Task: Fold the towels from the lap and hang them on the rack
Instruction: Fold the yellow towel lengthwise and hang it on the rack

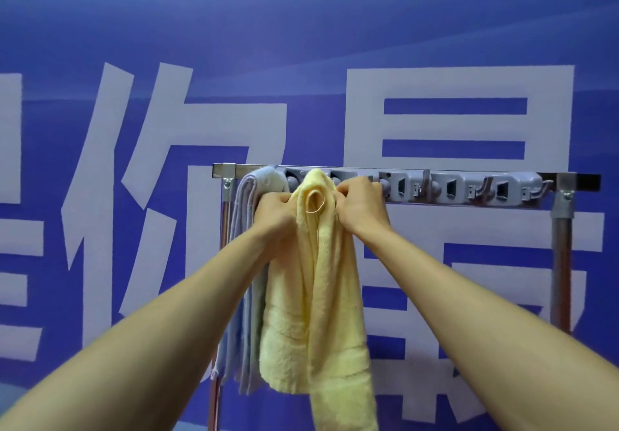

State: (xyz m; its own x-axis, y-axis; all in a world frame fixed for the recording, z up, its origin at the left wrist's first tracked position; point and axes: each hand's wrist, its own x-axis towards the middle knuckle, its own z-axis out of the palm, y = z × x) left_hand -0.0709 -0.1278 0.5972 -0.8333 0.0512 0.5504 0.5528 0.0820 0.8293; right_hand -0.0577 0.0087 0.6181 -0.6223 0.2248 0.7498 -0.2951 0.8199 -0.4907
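A pale yellow towel [321, 313] hangs folded over the left part of the grey hook rack [462, 189], its two ends dangling down. My left hand [273, 216] grips the towel's left side just below the rack. My right hand [360, 206] pinches the towel's right top edge against the rack. A light grey-lilac towel [246, 229] hangs folded on the rack immediately left of the yellow one, partly hidden behind my left hand and forearm.
The rack's bar rests on two metal posts, the left post [225, 229] and the right post [561, 263]. Several bare grey hooks [485, 189] run along the bar to the right of my hands. A blue wall with large white characters [435, 28] stands close behind.
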